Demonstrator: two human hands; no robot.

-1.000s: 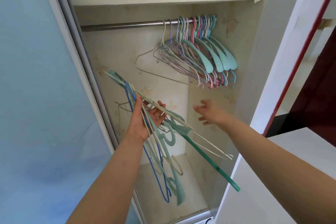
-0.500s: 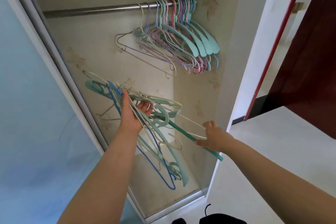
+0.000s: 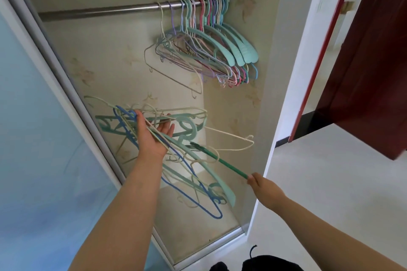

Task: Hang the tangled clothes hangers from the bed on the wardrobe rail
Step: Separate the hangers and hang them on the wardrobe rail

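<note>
My left hand [image 3: 153,136] grips a tangled bunch of hangers [image 3: 187,160], teal, blue and cream, held low inside the open wardrobe. A dark green hanger bar [image 3: 222,164] sticks out of the bunch toward the lower right, and my right hand [image 3: 263,188] pinches its end. A cream wire hanger [image 3: 237,141] juts from the tangle to the right. Above, the steel wardrobe rail [image 3: 99,11] runs across, with several hangers [image 3: 207,48] in teal, pink, purple and white crowded at its right end.
The wardrobe's sliding door [image 3: 33,138], pale blue, covers the left side. A white side panel [image 3: 284,94] bounds the opening on the right, with a dark red door [image 3: 370,61] beyond it. A black object [image 3: 259,264] lies on the floor below.
My right hand dropped from mid-air, took hold of the green bar's end and pulled it down and right. The view tilted downward, and the bunch spread out flatter in my left hand.
</note>
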